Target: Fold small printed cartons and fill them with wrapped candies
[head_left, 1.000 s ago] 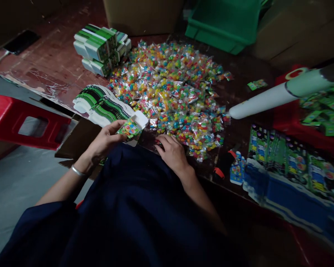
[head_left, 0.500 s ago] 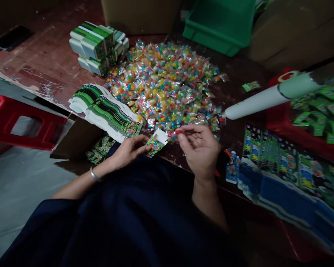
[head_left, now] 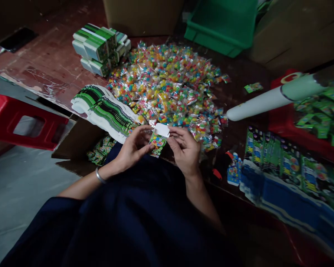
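A small green printed candy box (head_left: 157, 144) stands between my hands, its white top flap raised. My left hand (head_left: 134, 145) grips the box by its left side, thumb across the front. On the other side, my right hand (head_left: 185, 149) has its fingers and thumb closed at the box's right edge near the flap. Whether a candy packet lies inside the box cannot be seen. Just beyond my hands spreads a heap of clear packets of colourful candies (head_left: 169, 85). Left of the heap lies a fanned row of flat green cartons (head_left: 105, 111).
Banded carton stacks (head_left: 96, 44) and a green tray (head_left: 219, 29) stand at the back. An open cardboard box (head_left: 75, 141) holds filled boxes at lower left. On the right are a white tube (head_left: 256, 104), a red crate (head_left: 281, 111) and printed pouches (head_left: 289, 174).
My right hand has moved left and down from above the heap's edge to the box. The red candy packet it held is out of sight. The box is now more upright.
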A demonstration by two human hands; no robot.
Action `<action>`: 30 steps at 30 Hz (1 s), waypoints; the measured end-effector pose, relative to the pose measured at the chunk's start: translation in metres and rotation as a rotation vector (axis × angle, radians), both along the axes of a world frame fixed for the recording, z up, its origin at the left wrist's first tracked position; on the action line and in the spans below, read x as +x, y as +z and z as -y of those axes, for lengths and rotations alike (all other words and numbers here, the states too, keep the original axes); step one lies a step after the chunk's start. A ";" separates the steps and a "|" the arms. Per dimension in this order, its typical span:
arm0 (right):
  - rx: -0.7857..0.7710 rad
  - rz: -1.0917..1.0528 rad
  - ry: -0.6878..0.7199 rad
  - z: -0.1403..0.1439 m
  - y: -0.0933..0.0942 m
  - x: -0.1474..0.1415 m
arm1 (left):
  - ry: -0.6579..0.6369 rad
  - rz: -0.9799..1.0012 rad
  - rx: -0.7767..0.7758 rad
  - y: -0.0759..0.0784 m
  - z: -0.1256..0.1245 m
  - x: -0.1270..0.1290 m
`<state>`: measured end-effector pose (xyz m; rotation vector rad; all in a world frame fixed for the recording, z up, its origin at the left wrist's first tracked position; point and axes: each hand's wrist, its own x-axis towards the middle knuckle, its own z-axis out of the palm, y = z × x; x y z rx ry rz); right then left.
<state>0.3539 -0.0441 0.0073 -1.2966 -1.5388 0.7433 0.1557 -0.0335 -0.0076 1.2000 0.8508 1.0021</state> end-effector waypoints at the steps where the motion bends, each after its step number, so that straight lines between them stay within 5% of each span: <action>1: -0.035 -0.065 -0.023 0.003 -0.004 -0.002 | 0.006 0.018 0.006 0.001 0.000 0.000; 8: 0.063 -0.002 -0.062 0.009 -0.024 -0.013 | -0.111 0.003 -0.046 0.002 0.002 0.000; 12: 0.089 -0.070 -0.050 0.007 -0.024 -0.017 | -0.069 0.011 -0.005 -0.001 0.000 0.001; 21: -0.147 -0.260 0.032 -0.001 -0.009 -0.019 | 0.002 -0.048 0.045 -0.003 0.003 -0.004; 30: -0.333 -0.316 0.058 -0.015 -0.009 -0.006 | -0.081 -0.116 0.100 0.001 0.003 -0.010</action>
